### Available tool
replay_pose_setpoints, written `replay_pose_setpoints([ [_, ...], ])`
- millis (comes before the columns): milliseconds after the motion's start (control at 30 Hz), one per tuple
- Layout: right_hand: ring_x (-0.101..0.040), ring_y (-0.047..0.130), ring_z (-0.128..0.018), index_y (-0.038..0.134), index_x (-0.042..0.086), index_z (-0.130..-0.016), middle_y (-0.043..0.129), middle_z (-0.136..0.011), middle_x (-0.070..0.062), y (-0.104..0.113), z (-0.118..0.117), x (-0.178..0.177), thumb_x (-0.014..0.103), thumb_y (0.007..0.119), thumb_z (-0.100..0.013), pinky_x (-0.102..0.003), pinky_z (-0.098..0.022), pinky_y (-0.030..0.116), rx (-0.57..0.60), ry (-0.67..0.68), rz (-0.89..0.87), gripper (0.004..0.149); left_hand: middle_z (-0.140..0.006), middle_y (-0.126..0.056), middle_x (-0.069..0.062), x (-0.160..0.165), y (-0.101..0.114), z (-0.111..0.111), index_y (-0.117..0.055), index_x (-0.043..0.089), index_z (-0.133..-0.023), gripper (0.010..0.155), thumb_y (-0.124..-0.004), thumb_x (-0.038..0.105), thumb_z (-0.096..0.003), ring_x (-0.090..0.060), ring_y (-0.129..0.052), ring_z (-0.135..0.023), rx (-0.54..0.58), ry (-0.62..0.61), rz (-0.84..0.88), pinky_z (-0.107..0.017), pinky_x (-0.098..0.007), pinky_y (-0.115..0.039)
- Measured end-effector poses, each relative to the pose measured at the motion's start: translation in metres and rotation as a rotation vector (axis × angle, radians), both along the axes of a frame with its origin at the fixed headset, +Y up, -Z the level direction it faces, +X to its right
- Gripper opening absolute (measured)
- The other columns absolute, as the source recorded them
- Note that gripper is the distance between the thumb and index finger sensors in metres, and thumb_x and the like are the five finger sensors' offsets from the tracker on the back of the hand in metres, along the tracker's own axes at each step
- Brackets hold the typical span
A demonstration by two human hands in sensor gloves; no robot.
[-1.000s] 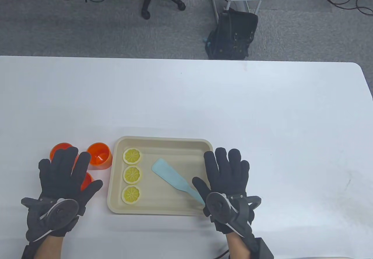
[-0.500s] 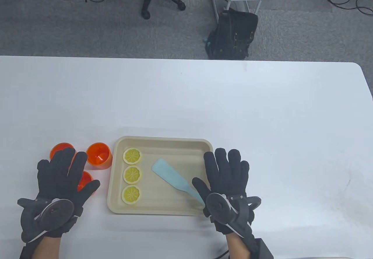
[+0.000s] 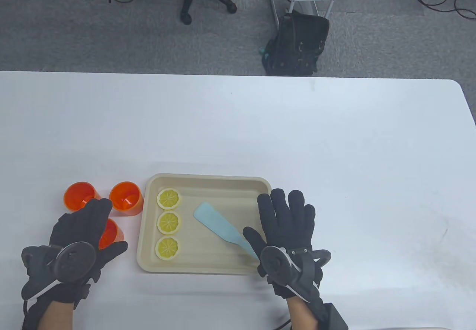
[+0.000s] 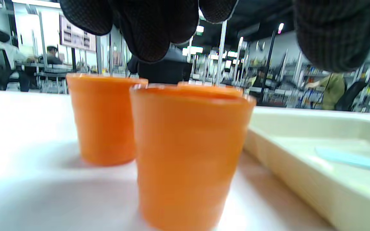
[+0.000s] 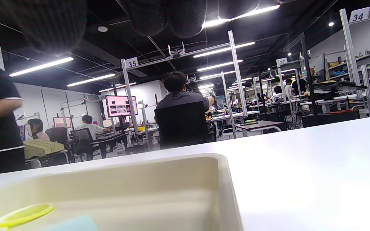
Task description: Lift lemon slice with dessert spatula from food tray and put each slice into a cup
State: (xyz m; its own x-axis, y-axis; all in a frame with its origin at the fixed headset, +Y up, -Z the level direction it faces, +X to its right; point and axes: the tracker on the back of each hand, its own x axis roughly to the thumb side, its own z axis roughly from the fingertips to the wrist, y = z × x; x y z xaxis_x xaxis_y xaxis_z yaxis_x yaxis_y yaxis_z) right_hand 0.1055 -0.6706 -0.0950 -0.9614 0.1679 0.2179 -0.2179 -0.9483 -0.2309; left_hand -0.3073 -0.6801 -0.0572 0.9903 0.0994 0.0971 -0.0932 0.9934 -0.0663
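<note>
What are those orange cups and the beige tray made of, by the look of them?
The orange cups look like thin, slightly see-through plastic: light glows through the walls and the surface is smooth. The tray seems to be matte moulded plastic or pulp fibre, with rounded corners and no shine; which one cannot be told.

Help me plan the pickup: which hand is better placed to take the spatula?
Right. The right hand hovers open over the spatula handle at the tray edge; the left hand is over the cups.
</note>
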Motion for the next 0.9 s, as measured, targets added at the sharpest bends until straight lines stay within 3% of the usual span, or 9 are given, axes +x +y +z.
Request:
replay_pose_setpoints([
  [233,-0.049,0.032,-0.115,0.046,0.027,-0.114,0.042,-0.123,-0.009,0.000,0.001,-0.003,0.060,0.075,-0.049,-0.071,-0.077,0.031,-0.010,0.013,0.008,0.079,-0.126,-0.037,-0.018,0.004,-0.021,-0.011,-0.032,0.023,-0.120,0.104,-0.089,0.066,-0.0448,-0.050,-0.056,-0.111,-0.218,0.012,-0.066,-0.080,-0.071,-0.048],
  [300,-0.049,0.031,-0.115,0.046,0.027,-0.114,0.042,-0.123,-0.009,0.000,0.001,-0.004,0.060,0.075,-0.049,-0.071,-0.077,0.031,-0.014,0.016,0.011,0.079,-0.126,-0.024,-0.020,0.003,-0.026,-0.012,-0.021,0.022,-0.120,0.108,-0.090,0.063,-0.0474,-0.052,-0.048,-0.112,-0.319,0.006,-0.053,-0.080,-0.071,-0.045],
  [433,-0.049,0.030,-0.115,0.046,0.027,-0.114,0.041,-0.123,-0.010,-0.001,0.001,-0.008,0.060,0.075,-0.049,-0.071,-0.077,0.030,-0.020,0.025,0.020,0.079,-0.125,-0.023,-0.021,0.003,-0.026,-0.013,-0.019,0.022,-0.119,0.100,-0.090,0.050,-0.0545,-0.050,-0.050,-0.112,-0.331,0.008,-0.059,-0.081,-0.069,-0.046],
  [667,-0.049,0.029,-0.115,0.045,0.027,-0.115,0.041,-0.123,-0.010,-0.001,0.001,-0.010,0.060,0.075,-0.049,-0.071,-0.077,0.030,-0.032,0.031,0.020,0.079,-0.123,-0.033,-0.021,0.003,-0.017,-0.010,-0.025,0.021,-0.118,0.097,-0.090,0.052,-0.0531,-0.047,-0.060,-0.108,-0.283,-0.002,-0.061,-0.079,-0.067,-0.052],
  [800,-0.049,0.030,-0.115,0.045,0.026,-0.115,0.041,-0.123,-0.010,0.002,0.002,-0.010,0.060,0.075,-0.049,-0.071,-0.077,0.030,-0.023,0.028,-0.008,0.080,-0.123,-0.040,-0.018,0.010,0.018,0.010,-0.031,0.023,-0.119,0.098,-0.093,0.056,-0.0507,-0.044,-0.065,-0.106,-0.054,-0.032,-0.069,-0.079,-0.067,-0.054],
  [900,-0.049,0.030,-0.115,0.045,0.027,-0.115,0.041,-0.123,-0.011,0.002,0.003,-0.013,0.060,0.074,-0.049,-0.071,-0.077,0.030,-0.015,0.039,0.004,0.079,-0.123,-0.041,-0.016,0.019,0.028,0.018,-0.031,0.025,-0.119,0.097,-0.091,0.058,-0.0505,-0.042,-0.065,-0.107,0.084,-0.098,-0.017,-0.080,-0.067,-0.053],
])
